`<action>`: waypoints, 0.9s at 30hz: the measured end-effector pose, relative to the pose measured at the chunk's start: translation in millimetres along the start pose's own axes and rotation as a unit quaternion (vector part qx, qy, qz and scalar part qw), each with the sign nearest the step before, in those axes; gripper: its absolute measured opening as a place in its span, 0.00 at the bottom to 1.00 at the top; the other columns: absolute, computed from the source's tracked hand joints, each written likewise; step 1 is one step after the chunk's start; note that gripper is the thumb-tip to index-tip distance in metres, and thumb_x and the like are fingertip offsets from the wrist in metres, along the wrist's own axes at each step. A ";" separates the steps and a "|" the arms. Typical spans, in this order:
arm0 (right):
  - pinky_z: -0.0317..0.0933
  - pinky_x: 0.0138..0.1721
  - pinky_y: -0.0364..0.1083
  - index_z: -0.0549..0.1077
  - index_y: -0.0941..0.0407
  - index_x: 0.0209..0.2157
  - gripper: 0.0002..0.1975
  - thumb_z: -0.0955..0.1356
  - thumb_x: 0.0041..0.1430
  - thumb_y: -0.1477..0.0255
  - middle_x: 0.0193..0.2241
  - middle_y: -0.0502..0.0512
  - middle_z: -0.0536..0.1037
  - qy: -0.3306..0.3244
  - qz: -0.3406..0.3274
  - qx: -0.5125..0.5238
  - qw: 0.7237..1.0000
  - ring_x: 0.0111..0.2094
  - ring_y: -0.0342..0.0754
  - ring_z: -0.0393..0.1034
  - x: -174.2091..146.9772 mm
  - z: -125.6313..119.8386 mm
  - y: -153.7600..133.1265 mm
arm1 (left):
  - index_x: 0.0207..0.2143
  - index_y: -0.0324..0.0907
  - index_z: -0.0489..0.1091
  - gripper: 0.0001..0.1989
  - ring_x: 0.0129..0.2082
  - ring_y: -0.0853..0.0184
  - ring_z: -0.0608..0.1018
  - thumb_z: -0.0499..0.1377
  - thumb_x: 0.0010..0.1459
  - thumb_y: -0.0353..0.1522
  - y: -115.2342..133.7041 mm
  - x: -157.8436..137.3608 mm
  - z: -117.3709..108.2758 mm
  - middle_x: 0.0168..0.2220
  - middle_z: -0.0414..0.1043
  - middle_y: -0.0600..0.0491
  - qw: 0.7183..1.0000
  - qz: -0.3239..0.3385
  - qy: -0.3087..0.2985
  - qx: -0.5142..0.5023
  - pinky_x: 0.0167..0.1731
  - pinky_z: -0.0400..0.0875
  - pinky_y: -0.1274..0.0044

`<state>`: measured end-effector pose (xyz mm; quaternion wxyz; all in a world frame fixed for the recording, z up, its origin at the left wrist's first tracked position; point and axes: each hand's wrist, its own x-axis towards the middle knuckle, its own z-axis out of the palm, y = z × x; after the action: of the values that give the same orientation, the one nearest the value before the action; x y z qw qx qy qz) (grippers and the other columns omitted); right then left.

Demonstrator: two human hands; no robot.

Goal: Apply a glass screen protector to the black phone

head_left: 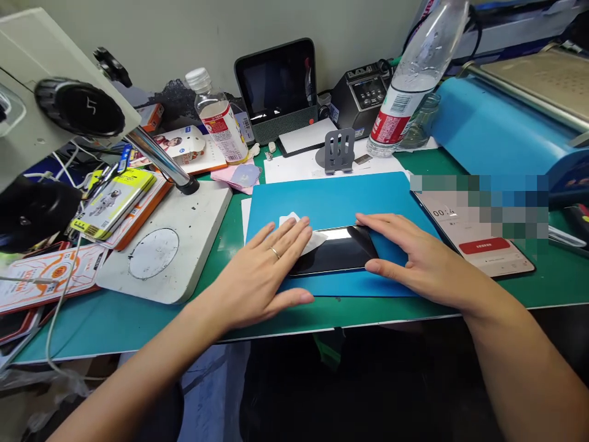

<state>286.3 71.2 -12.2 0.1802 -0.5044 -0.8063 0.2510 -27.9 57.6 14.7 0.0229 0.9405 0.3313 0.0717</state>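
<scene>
A black smartphone [343,252] lies flat, glossy face up, on a blue mat [317,196]. My left hand [267,270], with a ring on one finger, lies over its left end, fingers stretched out flat. Under those fingers is a thin white wipe [315,241], partly hidden, pressed against the glass. At the phone's right end is my right hand [409,258], its fingers at the far corner and its thumb at the near edge, gripping it from both sides.
To the right lies another phone [478,239] with a lit screen. A microscope base [188,245] stands on the left beside stacked boxes [119,202]. Behind are a small bottle [223,129], a smart display [278,86], a phone stand [339,150], a large bottle [396,116] and a blue machine [497,129].
</scene>
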 end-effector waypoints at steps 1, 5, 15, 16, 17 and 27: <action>0.63 0.64 0.64 0.61 0.44 0.71 0.39 0.67 0.63 0.45 0.66 0.59 0.69 0.000 -0.001 0.002 1.000 0.66 0.64 0.64 -0.2 0.1 -0.3 | 0.73 0.28 0.46 0.45 0.75 0.49 0.51 0.39 0.72 0.57 2.2 1.1 4.0 0.75 0.46 0.36 1.000 -0.002 -0.014 -0.001 0.72 0.51 0.57; 0.63 0.64 0.63 0.61 0.47 0.71 0.40 0.66 0.63 0.44 0.66 0.60 0.69 0.004 -0.001 0.011 1.000 0.66 0.64 0.64 -1.4 0.1 -1.7 | 0.73 0.28 0.47 0.51 0.76 0.50 0.50 0.35 0.68 0.62 6.0 4.8 16.4 0.75 0.44 0.36 0.997 -0.041 -0.064 -0.009 0.72 0.50 0.59; 0.63 0.64 0.61 0.61 0.48 0.71 0.40 0.65 0.64 0.44 0.67 0.60 0.69 0.008 -0.025 0.013 1.000 0.66 0.63 0.64 -3.5 -0.9 0.1 | 0.76 0.33 0.37 0.47 0.76 0.51 0.47 0.40 0.70 0.59 43.3 -33.7 24.2 0.76 0.41 0.38 0.993 -0.112 -0.041 -0.001 0.72 0.51 0.59; 0.63 0.65 0.61 0.61 0.49 0.71 0.40 0.65 0.64 0.45 0.67 0.61 0.69 0.010 -0.029 0.011 0.999 0.66 0.63 0.64 -3.4 -0.5 0.9 | 0.76 0.33 0.38 0.48 0.76 0.51 0.47 0.40 0.70 0.59 48.1 -32.4 25.0 0.76 0.41 0.38 0.992 -0.117 -0.037 -0.004 0.72 0.52 0.59; 0.62 0.65 0.61 0.61 0.50 0.71 0.40 0.65 0.65 0.45 0.67 0.61 0.68 0.012 -0.033 0.010 0.999 0.67 0.63 0.64 -3.3 -0.1 1.6 | 0.75 0.32 0.39 0.48 0.76 0.51 0.47 0.41 0.69 0.60 53.0 -29.2 25.9 0.76 0.41 0.38 0.992 -0.121 -0.032 -0.008 0.72 0.52 0.59; 0.61 0.66 0.62 0.61 0.54 0.71 0.42 0.60 0.66 0.42 0.67 0.64 0.69 0.022 -0.051 0.039 0.998 0.66 0.63 0.64 -4.0 0.8 4.5 | 0.73 0.27 0.50 0.56 0.76 0.51 0.45 0.38 0.63 0.66 101.5 48.0 41.5 0.75 0.42 0.36 0.991 -0.130 -0.005 -0.042 0.73 0.49 0.62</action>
<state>290.8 69.0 -15.7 0.2301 -0.4608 -0.8164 0.2613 78.3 8.7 -11.5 0.0731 0.8879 0.4477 0.0768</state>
